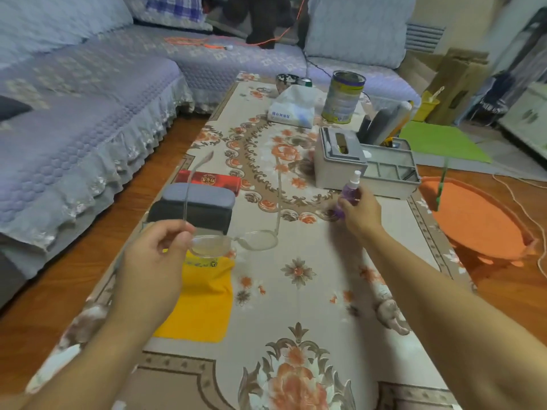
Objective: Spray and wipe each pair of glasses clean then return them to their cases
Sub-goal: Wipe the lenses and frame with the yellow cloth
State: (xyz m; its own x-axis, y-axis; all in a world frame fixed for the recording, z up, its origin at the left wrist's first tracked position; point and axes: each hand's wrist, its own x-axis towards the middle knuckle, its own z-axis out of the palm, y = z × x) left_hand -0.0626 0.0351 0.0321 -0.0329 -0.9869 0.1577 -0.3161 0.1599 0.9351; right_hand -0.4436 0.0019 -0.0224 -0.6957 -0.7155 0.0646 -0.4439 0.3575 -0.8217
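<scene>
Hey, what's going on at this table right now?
A person is cleaning glasses. Their left hand holds up a clear-framed pair of glasses by one lens, arms unfolded. Their right hand grips a small purple spray bottle near the table, not aimed at the lenses. A yellow cloth lies below the glasses, and three cases sit stacked just beyond.

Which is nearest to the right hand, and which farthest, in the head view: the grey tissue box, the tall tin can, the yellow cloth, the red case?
From the right hand, which holds the purple spray bottle:
1. Grey tissue box, just beyond the hand.
2. Tall tin can, further back on the table.
3. Red case and yellow cloth, both on the left side, too close to call.
</scene>
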